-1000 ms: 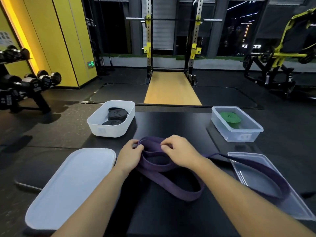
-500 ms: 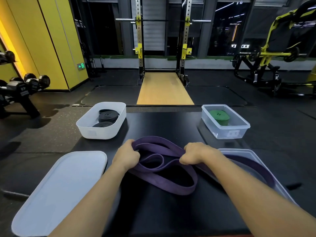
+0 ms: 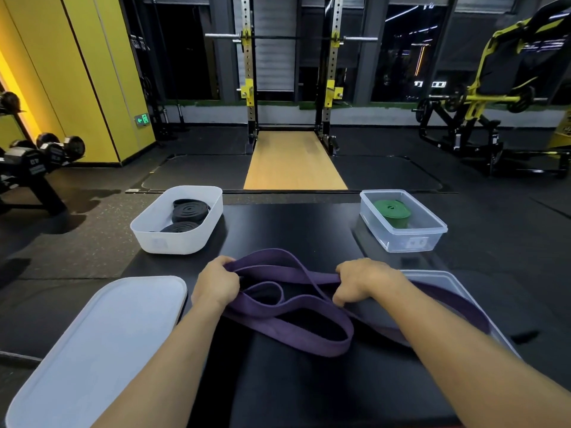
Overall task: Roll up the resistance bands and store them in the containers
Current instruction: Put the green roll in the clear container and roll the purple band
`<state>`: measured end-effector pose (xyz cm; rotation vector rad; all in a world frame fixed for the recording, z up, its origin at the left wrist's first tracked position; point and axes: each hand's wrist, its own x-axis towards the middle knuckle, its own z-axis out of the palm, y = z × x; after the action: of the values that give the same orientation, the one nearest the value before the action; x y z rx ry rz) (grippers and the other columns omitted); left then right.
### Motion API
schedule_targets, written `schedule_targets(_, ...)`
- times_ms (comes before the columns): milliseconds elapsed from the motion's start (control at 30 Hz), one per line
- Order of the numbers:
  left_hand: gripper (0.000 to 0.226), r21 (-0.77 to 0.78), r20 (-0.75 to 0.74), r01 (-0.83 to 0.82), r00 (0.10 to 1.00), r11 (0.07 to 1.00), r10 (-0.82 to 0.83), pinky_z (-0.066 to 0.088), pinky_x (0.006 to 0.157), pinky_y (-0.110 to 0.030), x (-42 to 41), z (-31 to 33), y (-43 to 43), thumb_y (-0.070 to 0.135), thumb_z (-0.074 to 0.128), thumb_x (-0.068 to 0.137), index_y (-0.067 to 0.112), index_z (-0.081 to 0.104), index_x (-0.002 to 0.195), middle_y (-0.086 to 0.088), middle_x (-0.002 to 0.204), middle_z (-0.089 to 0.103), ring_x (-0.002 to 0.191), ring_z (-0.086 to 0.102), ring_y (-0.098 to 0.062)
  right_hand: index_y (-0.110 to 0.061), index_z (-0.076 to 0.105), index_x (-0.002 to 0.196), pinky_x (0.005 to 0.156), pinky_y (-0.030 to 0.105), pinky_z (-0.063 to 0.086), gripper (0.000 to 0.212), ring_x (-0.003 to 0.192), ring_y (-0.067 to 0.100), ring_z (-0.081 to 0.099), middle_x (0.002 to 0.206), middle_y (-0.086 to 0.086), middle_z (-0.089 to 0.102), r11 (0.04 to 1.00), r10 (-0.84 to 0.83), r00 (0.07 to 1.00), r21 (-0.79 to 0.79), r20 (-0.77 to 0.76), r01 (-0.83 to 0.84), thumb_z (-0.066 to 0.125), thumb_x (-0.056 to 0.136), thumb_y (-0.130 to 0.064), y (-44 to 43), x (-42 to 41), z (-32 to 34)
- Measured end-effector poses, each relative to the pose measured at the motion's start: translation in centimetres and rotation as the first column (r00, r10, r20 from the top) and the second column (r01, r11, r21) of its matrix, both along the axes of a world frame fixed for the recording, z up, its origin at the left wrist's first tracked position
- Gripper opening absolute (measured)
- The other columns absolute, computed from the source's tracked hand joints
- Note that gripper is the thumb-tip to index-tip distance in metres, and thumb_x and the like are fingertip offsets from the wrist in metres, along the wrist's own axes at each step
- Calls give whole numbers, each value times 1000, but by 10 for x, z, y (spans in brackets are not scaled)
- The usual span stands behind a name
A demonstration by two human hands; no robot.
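Observation:
A long purple resistance band (image 3: pixel 312 338) lies in loose loops on the black table (image 3: pixel 293 227). My left hand (image 3: pixel 216 284) grips the band at its left bend. My right hand (image 3: pixel 361 281) grips two strands of it further right, fingers curled over them. The band's tail trails right across a clear lid (image 3: pixel 457 288). A white container (image 3: pixel 157 239) at the back left holds two rolled black bands (image 3: pixel 190 210). A clear container (image 3: pixel 429 230) at the back right holds a rolled green band (image 3: pixel 392 211).
A white lid (image 3: pixel 102 341) lies at the front left, overhanging the table's edge. Beyond the table stand a squat rack (image 3: pixel 290 88), a dumbbell rack (image 3: pixel 34 168) to the left and a yellow weight machine (image 3: pixel 494 97) to the right.
My hands have drawn apart, the right one sliding right along the band, so the strands between them are pulled longer. The camera has shifted a little.

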<state>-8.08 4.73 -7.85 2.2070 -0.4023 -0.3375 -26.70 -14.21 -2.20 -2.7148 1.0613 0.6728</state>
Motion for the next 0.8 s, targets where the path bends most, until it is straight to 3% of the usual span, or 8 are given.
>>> schedule_targets(67, 35, -7, -4, -47, 999, 999, 47, 55, 90, -39, -3, -4, 0, 8, 51, 85, 37, 69, 94, 5, 99, 72, 95, 66, -26, -23, 63, 112, 83, 34, 53, 46, 101, 25, 63, 114, 0, 66, 998, -22, 1000, 56, -16, 23, 65, 75, -50, -1, 1, -6)
schedule_targets(167, 29, -32, 25, -108, 994, 994, 109, 51, 82, -35, -3, -11, 1, 14, 56, 84, 37, 70, 94, 6, 99, 72, 95, 65, -25, -23, 61, 87, 83, 35, 51, 42, 96, 25, 63, 96, -2, 64, 990, -56, 997, 129, 45, 49, 61, 73, -63, -5, 5, -5)
schedule_targets(233, 23, -32, 52, -102, 993, 994, 103, 46, 81, -34, -2, -14, 2, 20, 65, 86, 38, 68, 100, 7, 103, 72, 96, 63, -23, -24, 62, 96, 91, 38, 54, 53, 100, 26, 64, 105, -2, 65, 995, -23, 1000, 98, 2, 22, 69, 68, -67, -6, 7, -7)
schedule_targets(300, 33, -29, 71, -93, 993, 995, 94, 44, 83, -34, -2, -16, 2, 19, 65, 87, 40, 66, 113, 7, 113, 72, 100, 61, -23, -23, 63, 105, 92, 41, 57, 56, 101, 26, 66, 112, -2, 66, 997, 1, 999, 75, -37, 2, 77, 64, -58, -4, 8, -8)
schedule_targets(433, 58, -59, 99, -117, 988, 991, 122, 43, 92, -36, -5, -18, 3, 8, 53, 87, 29, 58, 141, 1, 133, 67, 123, 60, -28, -24, 65, 109, 90, 43, 59, 61, 96, 25, 68, 105, -5, 65, 993, 0, 999, 118, -54, 7, 79, 56, -51, -7, 6, 0)
schedule_targets(667, 47, -129, 48, -163, 984, 978, 171, 42, 90, -36, 2, -19, 9, 8, 42, 92, 27, 66, 129, 2, 124, 70, 114, 60, -27, -42, 35, 154, 92, 39, 59, 124, 121, 25, 57, 147, -9, 45, 976, 50, 982, 219, -184, -8, 89, 42, -46, -16, 0, 4)
schedule_targets(733, 40, -130, 40, -174, 983, 976, 181, 45, 90, -38, 5, -20, 10, 16, 44, 94, 31, 66, 123, 4, 119, 70, 108, 60, -25, -44, 35, 153, 87, 35, 61, 119, 117, 25, 59, 141, -8, 47, 971, 81, 975, 239, -205, -31, 86, 46, -40, -14, 1, 2)
schedule_targets(800, 34, -119, 67, -178, 980, 977, 187, 44, 87, -37, 3, -21, 9, 22, 45, 96, 32, 66, 122, 8, 115, 69, 104, 58, -22, -40, 49, 142, 82, 33, 60, 88, 109, 24, 64, 124, -7, 58, 968, 72, 982, 251, -174, -26, 81, 60, -32, -13, 2, 3)
